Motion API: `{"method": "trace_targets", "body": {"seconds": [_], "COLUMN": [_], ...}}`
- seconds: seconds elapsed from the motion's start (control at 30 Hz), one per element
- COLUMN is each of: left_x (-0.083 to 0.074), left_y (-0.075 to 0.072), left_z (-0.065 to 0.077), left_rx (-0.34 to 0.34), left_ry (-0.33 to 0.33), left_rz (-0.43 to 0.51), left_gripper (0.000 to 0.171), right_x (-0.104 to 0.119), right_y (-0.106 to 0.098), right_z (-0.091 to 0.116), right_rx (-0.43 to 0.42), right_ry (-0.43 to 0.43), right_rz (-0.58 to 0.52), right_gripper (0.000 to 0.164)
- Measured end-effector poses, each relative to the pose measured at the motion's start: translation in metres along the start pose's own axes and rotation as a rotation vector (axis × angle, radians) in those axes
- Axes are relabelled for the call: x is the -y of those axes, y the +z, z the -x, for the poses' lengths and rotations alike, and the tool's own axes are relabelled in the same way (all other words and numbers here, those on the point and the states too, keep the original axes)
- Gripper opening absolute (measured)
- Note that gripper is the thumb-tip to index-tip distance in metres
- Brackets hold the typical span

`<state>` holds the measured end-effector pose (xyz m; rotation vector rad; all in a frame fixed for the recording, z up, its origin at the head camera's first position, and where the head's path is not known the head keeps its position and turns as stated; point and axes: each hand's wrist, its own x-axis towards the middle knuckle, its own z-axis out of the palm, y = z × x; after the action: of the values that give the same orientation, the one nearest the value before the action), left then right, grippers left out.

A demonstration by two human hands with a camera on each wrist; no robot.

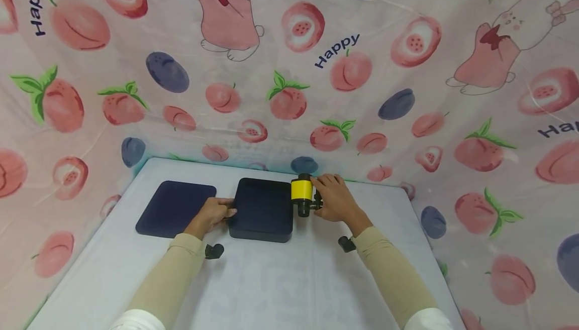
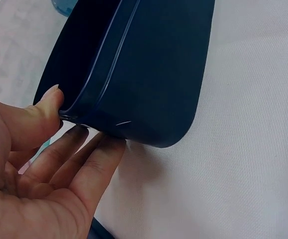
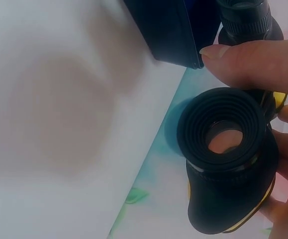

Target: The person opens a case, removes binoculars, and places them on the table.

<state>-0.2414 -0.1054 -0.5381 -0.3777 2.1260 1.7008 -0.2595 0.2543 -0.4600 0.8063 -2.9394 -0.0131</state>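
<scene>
A dark navy, open-topped box [image 1: 261, 212] is at the middle of the white table. My left hand [image 1: 211, 216] pinches its left wall; in the left wrist view the thumb [image 2: 50, 107] lies over the rim and the fingers are against the outside. Black-and-yellow binoculars [image 1: 302, 192] are at the box's right side, gripped by my right hand [image 1: 335, 198]. The right wrist view shows one black eyepiece [image 3: 222, 132] facing the camera, with the thumb [image 3: 233, 62] across the middle of the binoculars. Some fingers are hidden behind them.
A flat dark navy lid [image 1: 174, 208] lies on the table left of the box, partly behind my left hand. Fruit-and-rabbit printed cloth [image 1: 289, 134] hangs behind and beside the white tabletop [image 1: 267, 285]. Small black wrist-worn devices [image 1: 214, 251] show near both wrists.
</scene>
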Motion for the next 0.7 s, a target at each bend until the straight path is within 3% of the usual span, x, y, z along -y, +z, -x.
{"method": "trace_targets", "body": {"seconds": [0.7], "left_x": [0.001], "left_y": [0.0], "left_z": [0.003], "left_rx": [0.006], "left_ry": [-0.002], "left_rz": [-0.011], "left_gripper": [0.054], "right_x": [-0.017], "right_y": [0.004], "right_z": [0.01], "right_rx": [0.014], "right_ry": [0.044], "right_rz": [-0.043], "right_gripper": [0.099]}}
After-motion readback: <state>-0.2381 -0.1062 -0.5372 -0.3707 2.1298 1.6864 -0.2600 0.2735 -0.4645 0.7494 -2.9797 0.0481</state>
